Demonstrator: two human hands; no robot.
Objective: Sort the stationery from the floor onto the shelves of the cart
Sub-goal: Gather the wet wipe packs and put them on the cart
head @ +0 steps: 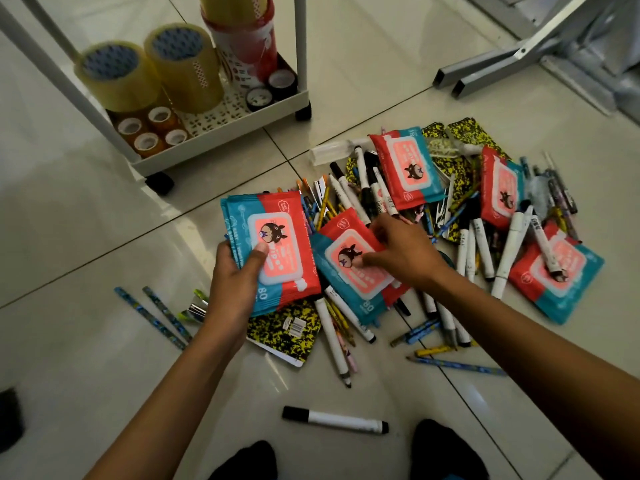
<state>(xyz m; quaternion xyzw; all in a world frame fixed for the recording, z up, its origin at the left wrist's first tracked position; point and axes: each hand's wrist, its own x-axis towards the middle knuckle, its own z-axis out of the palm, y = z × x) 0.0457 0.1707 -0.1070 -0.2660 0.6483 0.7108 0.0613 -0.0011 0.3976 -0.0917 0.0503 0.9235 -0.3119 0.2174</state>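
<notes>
the left hand (232, 282) grips a stack of wipe packs (273, 247). the right hand (398, 251) pinches the next wipe pack (349, 268); lift it clear of the markers (346, 320), then stack it squarely.

1. The cart (221, 123) is being cropped by the frame edge at 12 o'clock.
2. The notebook (284, 332) is lying partly hidden under the wipes pack (273, 251).
3. Print on the markers (377, 199) is reading too small.

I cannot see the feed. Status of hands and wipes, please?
Left hand holds one wipes pack. Right hand pinching second pack on pile. Nothing blocking.
</notes>
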